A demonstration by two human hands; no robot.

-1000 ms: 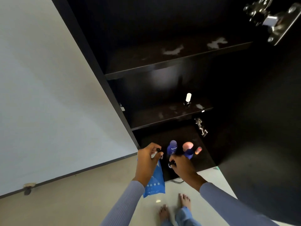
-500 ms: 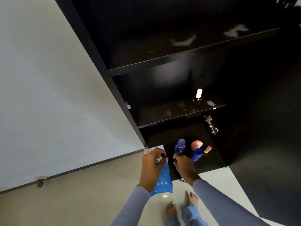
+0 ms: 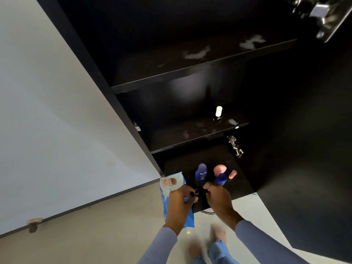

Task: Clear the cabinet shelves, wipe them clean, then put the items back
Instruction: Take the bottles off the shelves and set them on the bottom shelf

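Observation:
The dark cabinet has an upper shelf (image 3: 190,73) and a middle shelf (image 3: 190,138), both smeared with pale marks. A small white-capped bottle (image 3: 218,113) stands on the middle shelf. On the bottom shelf (image 3: 242,185) stand a navy bottle (image 3: 201,172), a pink-topped item (image 3: 220,169), a blue bottle (image 3: 221,179) and a small orange tube (image 3: 232,174). My left hand (image 3: 179,204) grips a blue wipes pack (image 3: 171,184) and pinches a small dark item (image 3: 195,193). My right hand (image 3: 219,201) is curled just below the blue bottle. Its fingertips are hidden.
The open cabinet door (image 3: 304,168) hangs dark at the right, with metal hinges (image 3: 235,147) on it. A white wall (image 3: 57,111) fills the left. My bare feet (image 3: 219,235) stand on the light floor (image 3: 95,235) below the cabinet.
The view swung a little right and back. My left hand tilted, so more of the wipes pack shows above it. The bottles on the bottom shelf stayed put.

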